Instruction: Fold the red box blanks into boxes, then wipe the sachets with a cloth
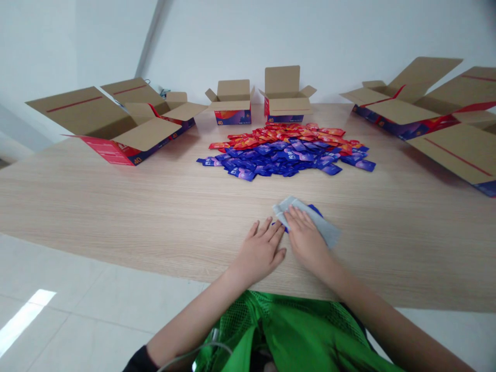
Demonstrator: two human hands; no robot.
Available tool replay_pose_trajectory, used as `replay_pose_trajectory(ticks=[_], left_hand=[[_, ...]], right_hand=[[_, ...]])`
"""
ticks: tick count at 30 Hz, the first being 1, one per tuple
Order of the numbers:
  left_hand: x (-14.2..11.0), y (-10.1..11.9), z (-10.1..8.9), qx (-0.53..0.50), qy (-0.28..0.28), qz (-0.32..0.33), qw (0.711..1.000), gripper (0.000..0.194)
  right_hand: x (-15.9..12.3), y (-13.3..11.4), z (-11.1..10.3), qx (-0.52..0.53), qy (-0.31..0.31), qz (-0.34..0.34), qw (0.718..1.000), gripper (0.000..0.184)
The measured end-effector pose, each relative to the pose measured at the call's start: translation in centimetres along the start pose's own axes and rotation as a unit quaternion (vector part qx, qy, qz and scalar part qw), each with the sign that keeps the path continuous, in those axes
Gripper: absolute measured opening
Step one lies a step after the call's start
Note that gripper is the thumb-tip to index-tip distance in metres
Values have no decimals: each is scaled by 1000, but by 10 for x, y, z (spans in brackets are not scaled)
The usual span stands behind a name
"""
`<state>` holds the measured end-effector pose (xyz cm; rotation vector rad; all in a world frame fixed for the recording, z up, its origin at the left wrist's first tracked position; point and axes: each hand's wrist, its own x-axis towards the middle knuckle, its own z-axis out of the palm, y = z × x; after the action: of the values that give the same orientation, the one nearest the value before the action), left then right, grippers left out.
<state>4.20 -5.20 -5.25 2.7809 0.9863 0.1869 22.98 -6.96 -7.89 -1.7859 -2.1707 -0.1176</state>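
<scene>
My right hand (309, 239) lies with its fingers on a grey cloth (326, 226), which is spread over a blue packet (315, 210). Only corners of that packet show from under the cloth. Beside it, my left hand (262, 249) rests on the table with fingers spread. Its fingertips touch or come very near the packet's left corner; I cannot tell which. Beyond both hands is a heap of blue packets (279, 157), with red packets (287, 133) piled behind them.
Open cardboard boxes stand around the wooden table (155, 206): a left box (116, 147), two back boxes, one (233, 117) beside the other (287, 107), and several on the right, including a near right box (457, 152). The table's front edge runs close to my body.
</scene>
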Motion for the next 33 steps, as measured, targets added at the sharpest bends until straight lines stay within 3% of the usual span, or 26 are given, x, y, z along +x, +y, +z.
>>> replay_pose_trajectory(ticks=[3,8,14,21,27,33], left_hand=[[0,1,1,6,6,-9,1000,54],[-2,2,5,0,23,0,1000,57],[-3,4,4,18,25,-8,999,53],[-5,9,6,32,54,-19,998,54],[-4,10,5,32,53,-26,998,53],[-4,11,5,-10,48,-32,998,56]], right_hand=[[2,-6,-3,14,-28,-41,999,55],[-3,8,-7,-8,11,37,999,54],[-3,-9,-3,17,-17,-42,999,54],[-10,10,-13,5,25,38,999,51],[-4,-6,-9,24,-17,-50,998,52],[-7,19,-12,-24,33,77,996,49]])
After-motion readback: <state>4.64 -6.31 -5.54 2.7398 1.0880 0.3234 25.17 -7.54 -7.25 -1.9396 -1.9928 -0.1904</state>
